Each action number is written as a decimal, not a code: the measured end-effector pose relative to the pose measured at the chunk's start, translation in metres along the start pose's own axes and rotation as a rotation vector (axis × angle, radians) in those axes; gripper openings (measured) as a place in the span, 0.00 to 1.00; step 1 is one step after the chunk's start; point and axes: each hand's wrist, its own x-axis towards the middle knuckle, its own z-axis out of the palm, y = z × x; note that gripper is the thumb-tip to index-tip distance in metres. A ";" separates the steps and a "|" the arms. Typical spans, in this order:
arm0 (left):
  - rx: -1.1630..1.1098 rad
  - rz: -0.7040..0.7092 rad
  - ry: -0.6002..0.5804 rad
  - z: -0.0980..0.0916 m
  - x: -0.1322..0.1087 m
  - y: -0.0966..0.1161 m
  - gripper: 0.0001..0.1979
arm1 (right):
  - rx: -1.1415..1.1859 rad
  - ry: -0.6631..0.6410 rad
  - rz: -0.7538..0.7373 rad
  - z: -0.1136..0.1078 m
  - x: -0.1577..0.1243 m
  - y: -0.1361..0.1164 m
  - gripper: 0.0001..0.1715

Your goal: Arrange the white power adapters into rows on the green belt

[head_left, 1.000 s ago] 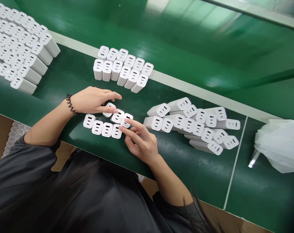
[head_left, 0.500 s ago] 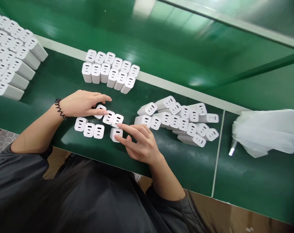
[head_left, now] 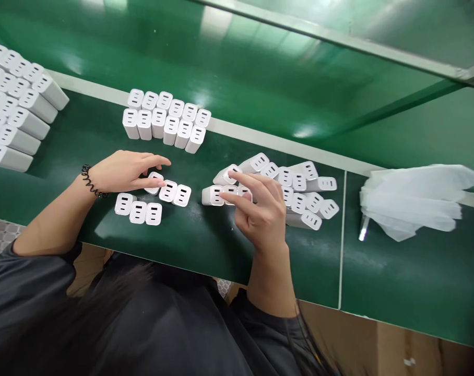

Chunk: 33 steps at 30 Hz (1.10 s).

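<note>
The white charger (head_left: 212, 195) at the near-left end of the loose heap (head_left: 295, 190) lies on its side on the green bench (head_left: 205, 245), its three-slot port face turned toward the viewer, and the right hand (head_left: 260, 209) is on it: the fingers (head_left: 237, 197) are curled over its top and the neighbours just behind, though whether they already pinch it or only rest on it I cannot tell. It looks a light, stiff plastic block with smooth, rather slippery sides, so a hold across the two long flat faces near the middle seems surest (the port end offers little to grip). At nine o'clock from it, a little apart, the left hand (head_left: 125, 169) lies flat with its fingers stretched out together, the tips pressing on the leftmost charger of a short row (head_left: 169, 189) of three standing port-up; just nearer the body stands a second row (head_left: 138, 210) of three. At eleven o'clock a tidy double rank (head_left: 164, 121) of twelve stands against the pale strip (head_left: 260, 137) across the bench. Far off at nine o'clock a large stacked block (head_left: 15, 115) fills the corner, and at three o'clock lies a bundle of white film bags (head_left: 413, 201).
</note>
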 end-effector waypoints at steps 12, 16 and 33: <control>-0.148 0.216 0.042 0.004 -0.005 -0.006 0.29 | 0.184 -0.155 -0.114 0.032 -0.005 -0.056 0.19; -0.255 0.257 0.051 0.007 -0.003 -0.008 0.26 | 0.188 -0.088 -0.042 0.030 -0.004 -0.051 0.21; -0.353 0.326 -0.110 0.007 -0.008 0.007 0.31 | 0.226 -0.120 -0.111 0.028 -0.001 -0.044 0.13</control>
